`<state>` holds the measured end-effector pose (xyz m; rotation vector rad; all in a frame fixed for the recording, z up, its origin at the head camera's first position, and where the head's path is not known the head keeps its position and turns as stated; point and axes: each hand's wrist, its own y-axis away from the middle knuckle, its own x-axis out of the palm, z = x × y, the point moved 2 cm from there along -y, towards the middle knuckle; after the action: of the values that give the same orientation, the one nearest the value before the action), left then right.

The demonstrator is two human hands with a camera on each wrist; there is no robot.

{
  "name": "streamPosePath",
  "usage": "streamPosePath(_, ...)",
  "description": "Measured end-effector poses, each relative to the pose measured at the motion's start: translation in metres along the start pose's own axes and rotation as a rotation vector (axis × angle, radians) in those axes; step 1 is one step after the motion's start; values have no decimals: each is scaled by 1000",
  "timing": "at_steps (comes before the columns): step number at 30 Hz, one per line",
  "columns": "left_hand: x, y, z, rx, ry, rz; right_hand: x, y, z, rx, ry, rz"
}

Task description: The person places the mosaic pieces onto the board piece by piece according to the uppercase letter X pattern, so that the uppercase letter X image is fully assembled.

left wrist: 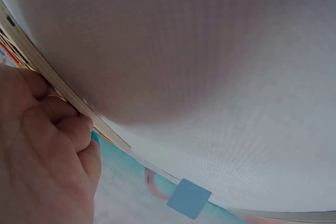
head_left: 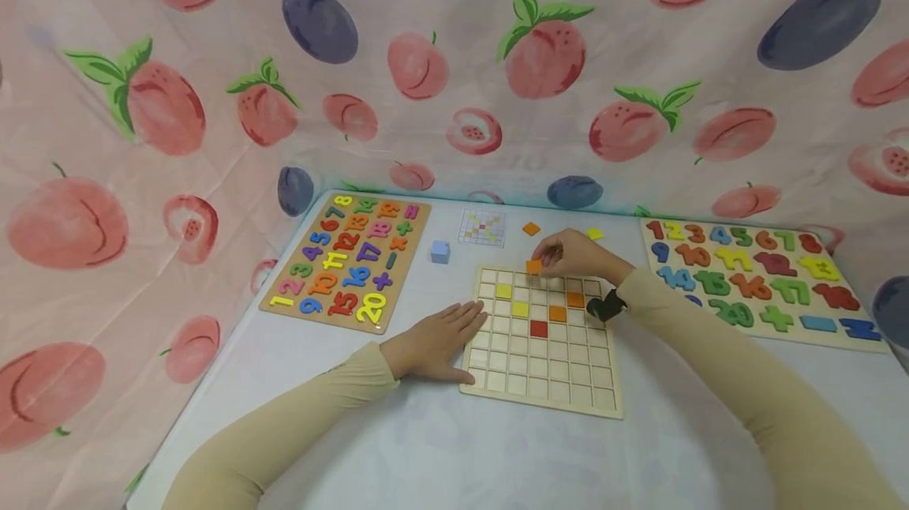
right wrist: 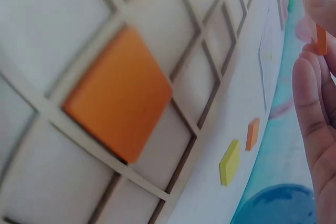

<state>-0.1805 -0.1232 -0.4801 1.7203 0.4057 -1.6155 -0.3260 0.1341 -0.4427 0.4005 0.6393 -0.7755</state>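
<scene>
The right hand (head_left: 574, 254) pinches an orange square tile (head_left: 533, 266) between thumb and fingers, parted only by the tile, at the rim of the wooden grid board (head_left: 561, 374) that faces the far edge of the table (head_left: 398, 451). The left hand (head_left: 435, 343) rests, fingers extended and grasping nothing, on the board's left edge. Nearer the table's far edge lie a loose orange tile (head_left: 531, 229) and a yellow tile (head_left: 594, 234). The pinched tile looks thin, stiff and light, likely painted wood: hardly fragile, but smooth enough to twist when squeezed off-centre. Holding it near one side seems best, leaving the other edges free.
</scene>
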Motion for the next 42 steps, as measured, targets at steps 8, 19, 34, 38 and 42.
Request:
streamPosePath(8, -1, 1, 0, -3, 0, 5, 9, 12, 7, -25, 17, 22)
streamPosePath(19, -2, 1, -1, -3, -8, 10, 30, 25, 17, -69, -30, 81)
streamPosePath(34, -4, 2, 0, -1, 13, 1, 60, 35, 29, -117, -38, 245)
streamPosePath(38, -3, 2, 0, -2, 13, 2, 64, 36, 32, -118, -29, 275)
streamPosePath(42, -3, 2, 0, -3, 15, 3, 67, 37, 33, -114, -19, 288)
